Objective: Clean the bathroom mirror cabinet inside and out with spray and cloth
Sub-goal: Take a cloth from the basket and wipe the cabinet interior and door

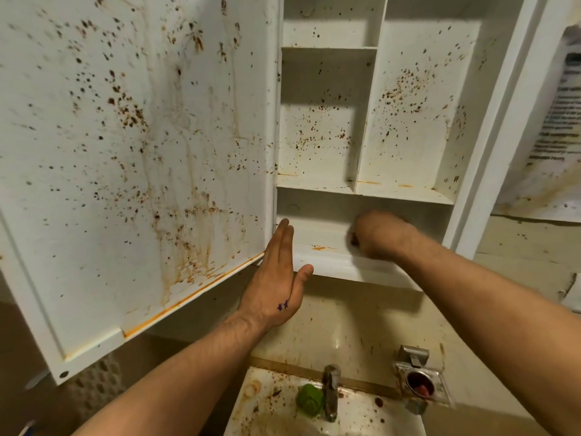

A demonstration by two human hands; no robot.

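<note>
Here, the stained door (132, 152) stands open at the left. The left hand (276, 278), fingers straight and together, presses the door's lower right corner. The cabinet's bottom compartment (317, 237) runs left to right and lies nearest the right hand (380, 234), which is curled inside it and blurred. Whether it grips a cloth, I cannot tell.

White mirror cabinet (408, 105) is standing with its door (125, 152) swung open to the left. The door's inner face is showing dense brown specks, with orange runs pooling along its lower edge. Upper compartments are showing similar spatter. The bottom shelf (320, 234) is looking mostly clean, with one orange smear near its front edge.
</note>
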